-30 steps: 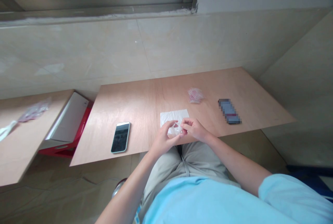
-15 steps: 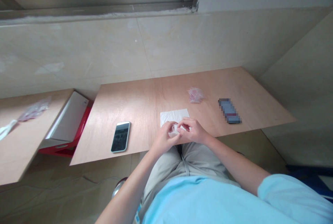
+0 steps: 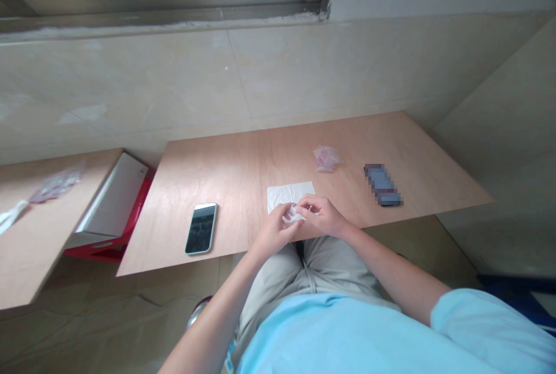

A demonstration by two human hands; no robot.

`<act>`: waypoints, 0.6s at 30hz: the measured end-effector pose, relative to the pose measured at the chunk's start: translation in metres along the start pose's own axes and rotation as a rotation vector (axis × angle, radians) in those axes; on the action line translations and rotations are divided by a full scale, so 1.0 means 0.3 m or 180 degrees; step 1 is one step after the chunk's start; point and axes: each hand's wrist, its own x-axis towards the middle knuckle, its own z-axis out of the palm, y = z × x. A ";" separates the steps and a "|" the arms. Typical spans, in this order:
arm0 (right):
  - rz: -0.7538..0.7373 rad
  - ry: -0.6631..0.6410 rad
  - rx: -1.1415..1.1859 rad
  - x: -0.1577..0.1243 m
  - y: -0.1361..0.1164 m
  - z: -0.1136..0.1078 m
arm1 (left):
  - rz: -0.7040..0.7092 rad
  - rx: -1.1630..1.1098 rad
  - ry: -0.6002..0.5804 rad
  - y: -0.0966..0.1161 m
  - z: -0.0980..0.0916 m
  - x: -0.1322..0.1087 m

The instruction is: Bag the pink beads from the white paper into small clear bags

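Left hand (image 3: 274,232) and right hand (image 3: 322,216) pinch a small clear plastic piece (image 3: 293,215) above a white paper napkin (image 3: 286,193). Clear bag with reddish contents (image 3: 326,158) lies on the light wooden bench (image 3: 226,171).

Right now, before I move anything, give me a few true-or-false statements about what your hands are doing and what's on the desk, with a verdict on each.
1. The left hand and the right hand both pinch a small translucent piece. True.
2. The smartphone lies to the right of the hands. False: it lies to their left, on the wooden board.
3. The white paper napkin is crumpled into a ball. False: it lies flat on the board, just beyond the hands.
4. A crumpled clear packet with red on it lies on the board beyond the napkin. True.
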 end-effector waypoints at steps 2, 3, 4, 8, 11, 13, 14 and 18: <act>-0.0053 -0.0156 0.0073 -0.002 -0.004 -0.005 | -0.0138 -0.0269 -0.0113 0.006 -0.006 0.004; -0.0060 -0.0244 0.0067 -0.005 -0.006 -0.007 | -0.0215 -0.0421 -0.0201 0.009 -0.011 0.007; -0.0056 -0.0335 0.0034 -0.008 -0.009 -0.008 | -0.0292 -0.0586 -0.0307 0.011 -0.015 0.009; 0.0017 -0.0598 -0.0011 -0.021 -0.015 -0.008 | -0.0670 -0.1282 -0.0748 0.009 -0.028 0.015; 0.0078 -0.0654 0.0235 -0.023 -0.017 -0.007 | -0.1015 -0.1676 -0.0884 0.001 -0.027 0.013; 0.0102 -0.0684 0.0432 -0.020 -0.019 -0.008 | -0.1140 -0.1869 -0.0916 -0.003 -0.024 0.010; 0.0117 -0.0709 0.0532 -0.018 -0.019 -0.009 | -0.1158 -0.1931 -0.0928 -0.004 -0.023 0.010; 0.0211 -0.0766 0.0782 -0.015 -0.019 -0.014 | -0.1057 -0.1882 -0.0943 -0.004 -0.026 0.010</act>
